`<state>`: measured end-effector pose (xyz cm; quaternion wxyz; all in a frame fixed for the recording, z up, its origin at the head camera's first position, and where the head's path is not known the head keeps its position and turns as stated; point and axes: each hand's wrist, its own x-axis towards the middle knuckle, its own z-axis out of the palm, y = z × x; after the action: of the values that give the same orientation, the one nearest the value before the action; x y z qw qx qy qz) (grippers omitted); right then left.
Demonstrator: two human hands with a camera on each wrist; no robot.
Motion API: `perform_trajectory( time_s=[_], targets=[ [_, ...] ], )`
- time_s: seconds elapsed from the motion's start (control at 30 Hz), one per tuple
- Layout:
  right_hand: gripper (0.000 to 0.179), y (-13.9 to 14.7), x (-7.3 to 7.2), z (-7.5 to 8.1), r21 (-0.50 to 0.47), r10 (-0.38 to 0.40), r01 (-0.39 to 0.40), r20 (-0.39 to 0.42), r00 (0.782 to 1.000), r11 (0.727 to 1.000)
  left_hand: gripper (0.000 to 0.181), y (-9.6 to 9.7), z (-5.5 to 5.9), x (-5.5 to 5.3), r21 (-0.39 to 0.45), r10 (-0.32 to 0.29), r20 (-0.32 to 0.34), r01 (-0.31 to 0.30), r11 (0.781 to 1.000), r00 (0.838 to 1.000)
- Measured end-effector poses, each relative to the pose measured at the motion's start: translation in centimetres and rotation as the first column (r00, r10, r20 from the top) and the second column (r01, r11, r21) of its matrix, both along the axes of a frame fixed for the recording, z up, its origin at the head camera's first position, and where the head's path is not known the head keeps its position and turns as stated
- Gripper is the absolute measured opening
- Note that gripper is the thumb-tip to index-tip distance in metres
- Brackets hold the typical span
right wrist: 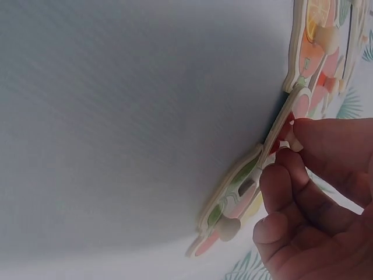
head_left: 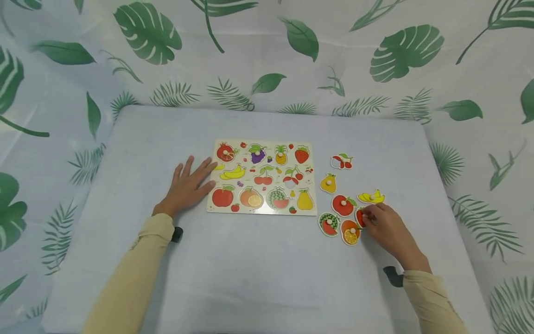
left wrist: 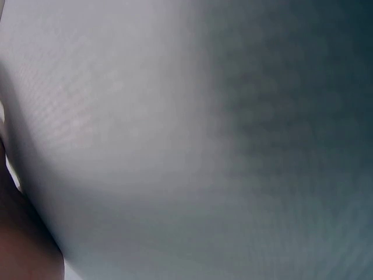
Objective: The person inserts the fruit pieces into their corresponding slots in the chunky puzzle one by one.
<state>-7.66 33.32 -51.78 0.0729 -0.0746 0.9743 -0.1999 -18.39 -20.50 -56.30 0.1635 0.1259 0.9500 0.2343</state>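
Note:
My right hand (head_left: pixel 385 230) pinches the small knob of a red strawberry puzzle piece (head_left: pixel 360 217); the right wrist view shows thumb and fingertips on that knob (right wrist: pixel 296 140). Around it lie knobbed orange (head_left: pixel 350 233), apple (head_left: pixel 343 205), watermelon (head_left: pixel 328 224) and banana (head_left: pixel 371 197) pieces. Another knobbed piece with green leaves (right wrist: pixel 236 181) appears below the strawberry in the right wrist view. My left hand (head_left: pixel 185 189) rests with spread fingers at the left edge of the fruit puzzle board (head_left: pixel 263 209). Knobbed pomegranate (head_left: pixel 225 152), grape (head_left: pixel 257 154) and pineapple (head_left: pixel 281 155) pieces sit in the board's top row.
Farther back, a pear piece (head_left: pixel 328 183) and a lychee piece (head_left: pixel 341 161) lie right of the board. A pale cloth covers the table (head_left: pixel 258 273), and a leaf-patterned curtain (head_left: pixel 267 55) hangs behind. The left wrist view is mostly blurred pale cloth.

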Motion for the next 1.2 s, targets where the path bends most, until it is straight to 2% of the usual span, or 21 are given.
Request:
perform_trajectory(
  time_s=[0.4,0.6,0.87,1.2],
  targets=[
    [0.020,-0.1,0.1,0.2,0.003,-0.005,0.005,-0.004,1.000,1.000,0.071,0.2,0.1,0.0,-0.012,0.013,0.012,-0.012,1.000,1.000],
    [0.021,-0.2,-0.4,0.6,0.009,0.007,-0.007,-0.019,1.000,1.000,0.071,0.1,0.1,0.0,-0.005,0.009,0.006,-0.009,1.000,1.000],
    [0.018,-1.4,-2.7,1.2,0.003,0.035,-0.034,-0.057,0.998,0.999,0.071,0.1,0.5,0.0,-0.010,0.014,0.005,-0.014,1.000,1.000],
    [0.017,-4.0,-6.9,1.7,-0.023,0.091,-0.092,-0.059,0.994,0.995,0.071,0.3,0.2,0.0,-0.017,0.012,0.002,-0.012,1.000,1.000]
  ],
)
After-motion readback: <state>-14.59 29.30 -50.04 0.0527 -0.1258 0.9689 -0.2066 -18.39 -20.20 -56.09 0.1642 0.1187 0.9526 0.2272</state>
